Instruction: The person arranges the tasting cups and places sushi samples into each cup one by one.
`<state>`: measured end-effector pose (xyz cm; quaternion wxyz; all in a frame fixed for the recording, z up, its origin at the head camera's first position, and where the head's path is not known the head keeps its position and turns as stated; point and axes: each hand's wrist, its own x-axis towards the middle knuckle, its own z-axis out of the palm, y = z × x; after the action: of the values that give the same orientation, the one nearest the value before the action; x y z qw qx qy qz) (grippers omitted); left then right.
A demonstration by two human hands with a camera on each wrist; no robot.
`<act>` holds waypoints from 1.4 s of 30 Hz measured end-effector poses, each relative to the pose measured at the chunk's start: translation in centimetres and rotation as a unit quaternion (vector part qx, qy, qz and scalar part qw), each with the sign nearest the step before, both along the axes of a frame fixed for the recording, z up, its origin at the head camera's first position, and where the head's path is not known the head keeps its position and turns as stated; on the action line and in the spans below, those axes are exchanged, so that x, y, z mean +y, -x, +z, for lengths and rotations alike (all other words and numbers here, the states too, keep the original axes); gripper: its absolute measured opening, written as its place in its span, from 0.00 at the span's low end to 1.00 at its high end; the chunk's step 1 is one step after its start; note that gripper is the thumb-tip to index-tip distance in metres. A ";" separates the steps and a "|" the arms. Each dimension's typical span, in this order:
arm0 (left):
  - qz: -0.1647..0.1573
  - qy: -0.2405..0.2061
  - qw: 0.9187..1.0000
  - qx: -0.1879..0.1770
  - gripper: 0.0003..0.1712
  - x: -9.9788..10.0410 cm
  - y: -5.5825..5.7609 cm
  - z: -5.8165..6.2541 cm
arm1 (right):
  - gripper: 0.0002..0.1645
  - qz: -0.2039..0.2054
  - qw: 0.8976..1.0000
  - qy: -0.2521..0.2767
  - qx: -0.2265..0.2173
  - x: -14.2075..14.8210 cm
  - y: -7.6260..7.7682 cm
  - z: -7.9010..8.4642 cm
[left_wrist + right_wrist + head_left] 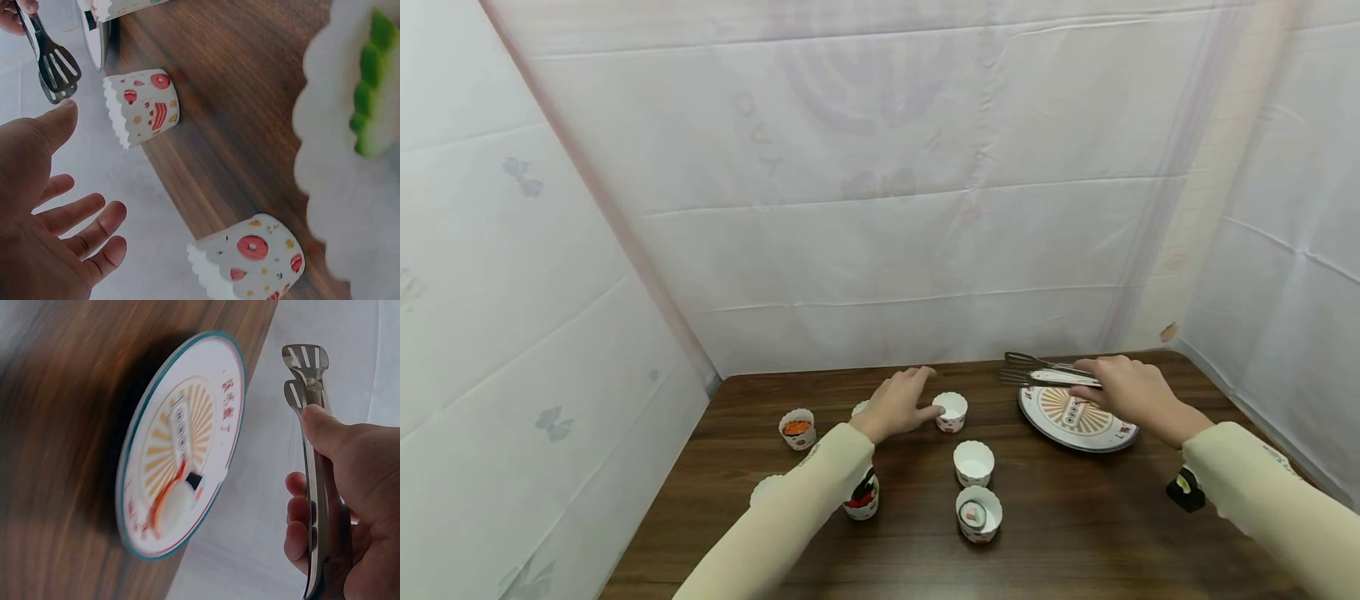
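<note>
My right hand (pixel 1131 396) holds metal serving tongs (pixel 1048 377), their slotted heads pointing left over a round plate (pixel 1105 437). In the right wrist view the tong heads (pixel 306 365) sit slightly apart with nothing between them. A piece that looks like shrimp sushi (pixel 175 509) lies on the plate. My left hand (pixel 895 404) hovers with fingers spread beside a white paper cup (pixel 951 414); in the left wrist view its thumb and fingers hold nothing, and the printed cup (pixel 147 106) stands apart from them.
Below that cup stand another paper cup (pixel 973 463) and one containing a sushi roll (pixel 973 514). Leftward are a cup with orange filling (pixel 797 427) and one with red and black contents (pixel 861 500). My left arm partly hides further cups. White cloth (pixel 880 250) hangs behind the wooden table.
</note>
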<state>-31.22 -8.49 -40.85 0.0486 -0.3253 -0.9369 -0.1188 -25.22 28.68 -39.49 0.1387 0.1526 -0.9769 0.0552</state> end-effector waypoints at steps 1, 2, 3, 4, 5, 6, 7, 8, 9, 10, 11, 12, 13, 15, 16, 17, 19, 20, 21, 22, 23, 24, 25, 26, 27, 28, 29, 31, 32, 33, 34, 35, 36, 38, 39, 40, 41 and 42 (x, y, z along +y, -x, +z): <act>0.001 0.002 1.000 0.000 0.37 0.1 0.0 -0.1 | 0.31 -0.004 1.000 -0.001 0.000 0.3 -0.1 -0.1; 0.003 0.004 1.000 -0.002 0.37 0.1 0.0 -0.2 | 0.31 -0.010 1.000 -0.003 -0.001 0.6 -0.2 -0.2; 0.004 0.006 1.000 -0.005 0.38 0.1 0.0 -0.3 | 0.31 -0.014 1.000 -0.005 -0.001 0.9 -0.3 -0.3; 0.004 0.006 1.000 -0.005 0.38 0.2 0.0 -0.4 | 0.31 -0.018 1.000 -0.006 -0.002 1.2 -0.4 -0.3; 0.004 0.006 1.000 -0.006 0.38 0.2 0.0 -0.5 | 0.31 -0.021 1.000 -0.005 -0.002 1.5 -0.5 -0.4; 0.004 0.006 1.000 -0.007 0.38 0.2 0.0 -0.6 | 0.31 -0.023 1.000 -0.005 -0.003 1.8 -0.7 -0.5; 0.004 0.006 1.000 -0.006 0.38 0.3 0.1 -0.7 | 0.31 -0.025 1.000 -0.005 -0.005 2.2 -0.9 -0.6; 0.004 0.008 1.000 -0.007 0.39 0.3 0.1 -0.8 | 0.31 -0.028 1.000 -0.006 -0.006 2.5 -1.0 -0.6; 0.003 0.009 1.000 -0.007 0.39 0.4 0.1 -0.8 | 0.31 -0.029 1.000 -0.006 -0.007 2.8 -1.2 -0.7; 0.002 0.011 1.000 -0.006 0.39 0.4 0.1 -0.9 | 0.31 -0.030 1.000 -0.006 -0.006 3.2 -1.4 -0.8; 0.002 0.014 1.000 -0.006 0.39 0.5 0.2 -1.0 | 0.32 -0.032 0.999 -0.005 -0.006 3.5 -1.6 -0.9; 0.001 0.016 1.000 -0.006 0.39 0.5 0.2 -1.1 | 0.32 -0.034 0.999 -0.004 -0.007 3.8 -1.8 -0.9; 0.000 0.018 1.000 -0.005 0.40 0.5 0.2 -1.1 | 0.32 -0.036 0.999 -0.002 -0.006 4.1 -1.9 -1.0; -0.003 0.021 1.000 -0.004 0.39 0.6 0.3 -1.3 | 0.33 -0.042 0.999 0.000 -0.007 4.6 -2.2 -1.2; -0.005 0.022 1.000 -0.003 0.39 0.6 0.3 -1.3 | 0.33 -0.046 0.999 0.001 -0.010 4.9 -2.4 -1.3; -0.006 0.022 1.000 -0.003 0.38 0.7 0.3 -1.4 | 0.33 -0.050 0.999 0.002 -0.014 5.2 -2.5 -1.4; -0.008 0.024 1.000 -0.003 0.37 0.7 0.3 -1.5 | 0.34 -0.058 0.998 0.003 -0.022 5.6 -2.6 -1.6; -0.009 0.025 1.000 -0.004 0.37 0.6 0.3 -1.5 | 0.34 -0.062 0.998 0.004 -0.024 5.8 -2.7 -1.7; -0.010 0.024 1.000 -0.004 0.36 0.6 0.3 -1.6 | 0.34 -0.065 0.998 0.003 -0.026 6.0 -2.7 -1.8; -0.010 0.024 1.000 -0.005 0.36 0.6 0.3 -1.6 | 0.34 -0.068 0.997 0.003 -0.028 6.2 -2.8 -1.9; -0.010 0.024 1.000 -0.006 0.36 0.5 0.4 -1.7 | 0.34 -0.071 0.997 0.003 -0.029 6.3 -2.8 -2.0; -0.009 0.024 1.000 -0.007 0.35 0.5 0.4 -1.7 | 0.34 -0.074 0.997 0.004 -0.029 6.5 -2.9 -2.1; -0.009 0.025 1.000 -0.008 0.35 0.4 0.4 -1.8 | 0.35 -0.076 0.997 0.004 -0.030 6.6 -3.0 -2.2; -0.009 0.025 1.000 -0.009 0.34 0.4 0.4 -1.9 | 0.35 -0.078 0.996 0.004 -0.031 6.8 -3.1 -2.3; -0.008 0.026 1.000 -0.009 0.34 0.3 0.4 -1.9 | 0.35 -0.079 0.996 0.004 -0.032 7.0 -3.2 -2.4; -0.008 0.027 1.000 -0.010 0.33 0.3 0.4 -2.0 | 0.35 -0.079 0.996 0.005 -0.031 7.2 -3.3 -2.5; -0.007 0.028 1.000 -0.011 0.33 0.2 0.4 -2.1 | 0.35 -0.078 0.996 0.005 -0.030 7.4 -3.4 -2.6; -0.007 0.030 0.999 -0.013 0.32 0.1 0.4 -2.2 | 0.35 -0.074 0.997 0.006 -0.025 7.8 -3.5 -2.8; -0.007 0.030 0.999 -0.014 0.32 0.1 0.4 -2.2 | 0.34 -0.071 0.997 0.007 -0.022 8.1 -3.6 -2.9; -0.006 0.030 0.999 -0.016 0.31 0.1 0.4 -2.2 | 0.33 -0.069 0.997 0.008 -0.019 8.3 -3.7 -3.0; -0.005 0.030 0.999 -0.019 0.31 0.1 0.4 -2.1 | 0.33 -0.067 0.998 0.008 -0.019 8.6 -3.8 -3.1; -0.005 0.029 0.999 -0.020 0.31 0.1 0.3 -2.1 | 0.33 -0.067 0.997 0.010 -0.019 8.8 -3.8 -3.2; -0.004 0.030 0.999 -0.020 0.31 0.1 0.3 -2.1 | 0.33 -0.067 0.998 0.011 -0.019 9.0 -3.9 -3.2; -0.003 0.032 0.999 -0.022 0.31 0.1 0.3 -2.1 | 0.33 -0.070 0.997 0.011 -0.020 9.4 -4.1 -3.4; -0.003 0.033 0.999 -0.022 0.31 0.2 0.3 -2.1 | 0.34 -0.071 0.997 0.011 -0.021 9.6 -4.2 -3.4; -0.005 0.033 0.999 -0.021 0.31 0.2 0.4 -2.1 | 0.34 -0.074 0.997 0.010 -0.021 9.8 -4.4 -3.4; -0.007 0.034 0.999 -0.017 0.31 0.2 0.4 -2.2 | 0.34 -0.076 0.997 0.009 -0.021 9.9 -4.5 -3.5; -0.007 0.035 0.999 -0.016 0.31 0.3 0.4 -2.2 | 0.34 -0.078 0.997 0.008 -0.020 10.1 -4.6 -3.5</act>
<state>-31.65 -8.18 -43.05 0.0212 -0.3317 -0.9387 -0.0915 -20.61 38.78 -42.95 0.1240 0.0737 -0.9880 0.0551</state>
